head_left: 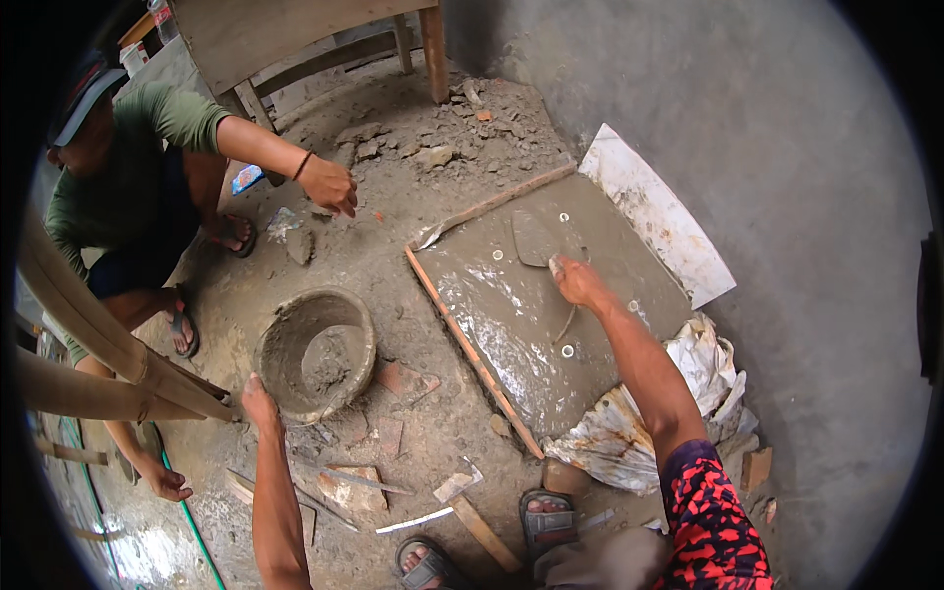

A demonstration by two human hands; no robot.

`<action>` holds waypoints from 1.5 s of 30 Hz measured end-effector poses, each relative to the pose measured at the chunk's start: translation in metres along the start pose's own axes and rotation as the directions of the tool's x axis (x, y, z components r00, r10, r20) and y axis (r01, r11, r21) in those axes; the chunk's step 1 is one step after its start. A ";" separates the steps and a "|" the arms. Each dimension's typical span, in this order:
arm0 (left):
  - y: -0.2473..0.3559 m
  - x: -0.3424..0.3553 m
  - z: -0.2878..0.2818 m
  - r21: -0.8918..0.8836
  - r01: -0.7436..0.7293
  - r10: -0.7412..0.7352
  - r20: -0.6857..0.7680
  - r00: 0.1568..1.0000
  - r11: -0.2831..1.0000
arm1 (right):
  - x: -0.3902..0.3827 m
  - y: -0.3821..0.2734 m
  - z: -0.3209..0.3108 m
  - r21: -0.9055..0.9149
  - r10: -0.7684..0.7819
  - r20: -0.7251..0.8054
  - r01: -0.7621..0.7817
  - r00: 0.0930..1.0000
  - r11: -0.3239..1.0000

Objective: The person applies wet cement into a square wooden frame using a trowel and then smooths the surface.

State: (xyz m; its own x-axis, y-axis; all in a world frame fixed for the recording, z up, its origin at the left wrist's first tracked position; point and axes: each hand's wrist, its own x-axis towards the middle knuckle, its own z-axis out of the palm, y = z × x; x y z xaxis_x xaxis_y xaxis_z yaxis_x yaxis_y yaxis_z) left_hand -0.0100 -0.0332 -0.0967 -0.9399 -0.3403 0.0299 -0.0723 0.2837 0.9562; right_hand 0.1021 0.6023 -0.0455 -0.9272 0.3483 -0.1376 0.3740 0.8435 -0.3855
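My right hand (pixel 580 282) is closed round the handle of a trowel (pixel 534 239), whose flat blade lies on a wet grey cement slab (pixel 472 305). Several small white rings, perhaps pipe ends, show in the wet surface. A thin wooden strip (pixel 474 352) borders the slab on its left, and another strip (pixel 501 200) runs along its far side. At the left, my left hand (pixel 260 401) grips the rim of a round mortar tub (pixel 366 379). Some wet mortar (pixel 329 362) sits at the bottom of the tub.
A co-worker (pixel 138 187) squats at the left, one arm stretched toward the slab. Bamboo poles (pixel 108 334) stand near them. Rubble (pixel 433 147) lies below a wooden table (pixel 305 39). White sacking (pixel 629 433) and a white board (pixel 659 216) edge the slab; wood scraps (pixel 482 531) lie near my feet.
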 end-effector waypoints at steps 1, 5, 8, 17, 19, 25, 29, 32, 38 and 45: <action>0.000 0.000 -0.002 -0.019 0.021 -0.021 0.002 1.000 1.000 | -0.001 0.003 0.001 -0.017 -0.011 0.046 0.012 0.999 1.000; 0.002 -0.003 0.004 -0.088 0.050 -0.048 0.023 0.999 0.995 | -0.006 0.006 0.020 -0.024 -0.029 0.048 0.030 0.998 0.999; 0.005 -0.005 0.012 -0.087 0.063 -0.061 0.031 0.998 0.994 | -0.012 0.008 0.021 -0.073 -0.041 -0.064 0.036 0.997 0.997; 0.000 0.002 -0.001 0.001 0.044 -0.044 -0.010 0.999 0.999 | -0.102 -0.054 -0.015 -0.023 -0.053 -0.019 0.053 0.998 0.998; -0.001 0.002 0.000 -0.022 0.059 -0.059 0.005 0.998 0.998 | -0.107 -0.056 -0.017 -0.049 -0.115 -0.003 0.115 0.993 0.992; 0.008 -0.005 0.010 -0.063 0.043 -0.044 -0.006 0.999 0.997 | -0.097 -0.041 -0.013 -0.066 -0.091 0.074 0.096 0.993 0.993; 0.014 -0.008 0.010 -0.106 0.055 -0.056 -0.012 0.998 0.993 | -0.095 -0.041 -0.011 -0.049 -0.072 0.086 0.077 0.994 0.996; 0.012 -0.008 0.008 -0.095 0.069 -0.071 -0.018 0.997 0.993 | -0.096 -0.045 -0.012 -0.031 -0.077 0.074 0.080 0.994 0.996; -0.001 0.001 0.002 -0.035 0.051 -0.050 0.044 0.998 0.998 | -0.093 -0.044 -0.006 -0.043 -0.094 0.044 0.096 0.995 0.994; -0.006 0.004 0.003 -0.027 -0.005 0.003 -0.060 0.998 1.000 | -0.095 -0.045 -0.004 -0.025 -0.135 0.044 0.136 0.990 0.990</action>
State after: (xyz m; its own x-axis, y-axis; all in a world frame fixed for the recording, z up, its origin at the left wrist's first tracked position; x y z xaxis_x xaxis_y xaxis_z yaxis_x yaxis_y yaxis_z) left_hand -0.0143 -0.0340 -0.1034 -0.9183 -0.3927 0.0502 -0.0588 0.2607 0.9636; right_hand 0.1734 0.5325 -0.0111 -0.9691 0.2131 -0.1245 0.2449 0.8929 -0.3778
